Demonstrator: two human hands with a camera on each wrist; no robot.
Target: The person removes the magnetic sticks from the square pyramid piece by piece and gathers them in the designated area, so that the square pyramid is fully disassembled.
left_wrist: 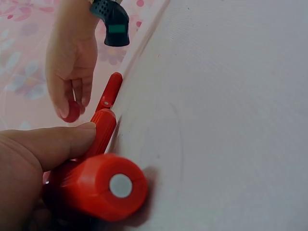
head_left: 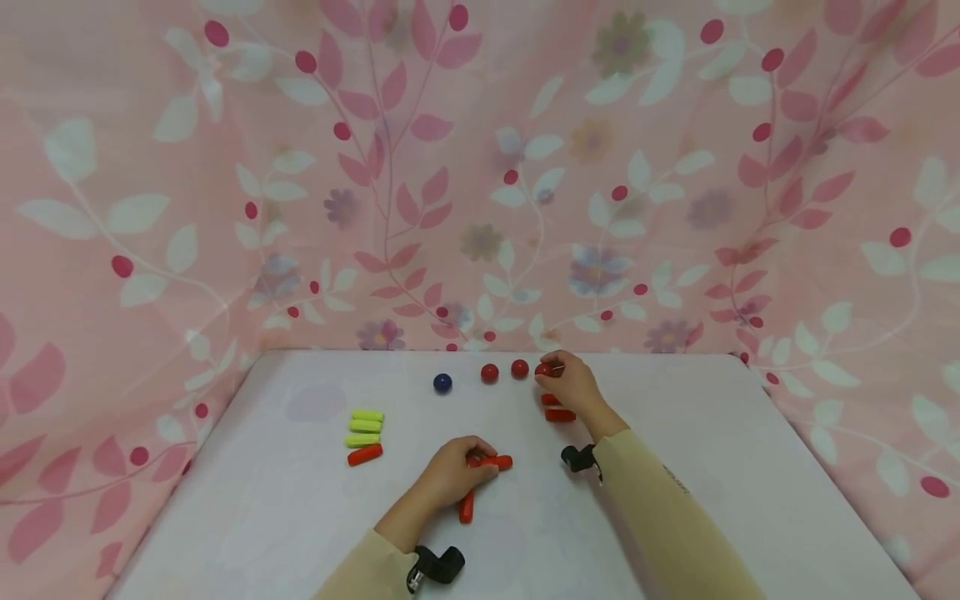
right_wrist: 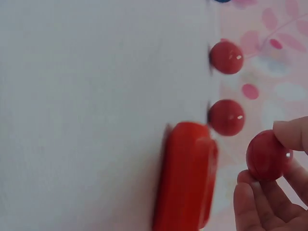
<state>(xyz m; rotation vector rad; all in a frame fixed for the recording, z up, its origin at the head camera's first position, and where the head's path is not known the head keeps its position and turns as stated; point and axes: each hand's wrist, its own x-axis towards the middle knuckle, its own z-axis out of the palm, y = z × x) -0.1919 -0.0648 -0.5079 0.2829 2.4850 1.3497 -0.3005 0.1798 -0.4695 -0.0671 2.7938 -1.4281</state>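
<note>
My left hand (head_left: 448,477) pinches a red marker (head_left: 501,462) between thumb and fingers near the table's middle. A second red marker (head_left: 467,507) lies partly under that hand, its white-dotted end (left_wrist: 98,187) large in the left wrist view. Farther back on the right, my right hand (head_left: 576,385) holds a red ball (right_wrist: 269,155) by thumb and fingertips. Two more red balls (head_left: 490,373) (right_wrist: 226,118) stand to its left along the back of the table. Just below the right hand lie two red markers (head_left: 560,415), the upper one partly covered.
A dark blue ball (head_left: 442,383) sits left of the red balls. At the left, several yellow-green markers (head_left: 365,426) lie stacked in a column, with a red marker (head_left: 365,454) below them. Pink floral cloth (head_left: 480,208) hangs behind the white table (head_left: 247,500).
</note>
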